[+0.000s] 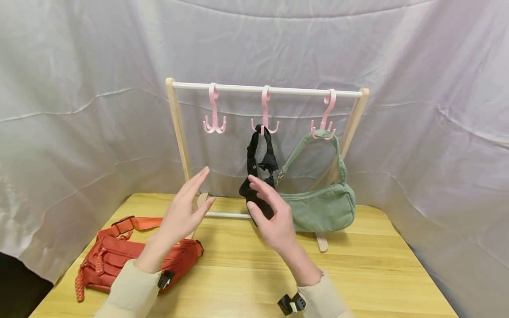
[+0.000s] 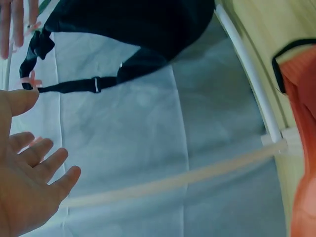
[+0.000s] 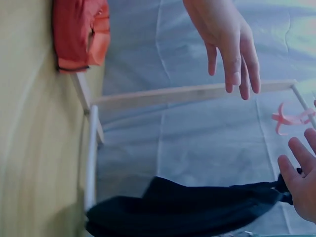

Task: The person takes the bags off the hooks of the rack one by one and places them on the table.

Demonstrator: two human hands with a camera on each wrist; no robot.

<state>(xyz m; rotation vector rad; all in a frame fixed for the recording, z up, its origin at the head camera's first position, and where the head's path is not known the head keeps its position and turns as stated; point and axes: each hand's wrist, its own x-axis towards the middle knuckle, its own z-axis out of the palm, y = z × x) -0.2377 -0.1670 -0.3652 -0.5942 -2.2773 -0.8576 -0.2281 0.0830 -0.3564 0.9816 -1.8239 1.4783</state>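
Observation:
Both hands are raised in front of the rack, apart from each other and holding nothing. The left hand has its fingers extended and thumb spread, above the red waist bag lying on the table. My right hand is held with fingers loosely bent and thumb apart, overlapping the black bag in the head view. That black bag hangs by its strap from the middle pink hook. From the right pink hook hangs a green corduroy shoulder bag, its body partly behind the right hand.
A wooden-sided rack with a white top bar stands on the wooden table. Its left pink hook carries no bag. Grey cloth surrounds the back and sides.

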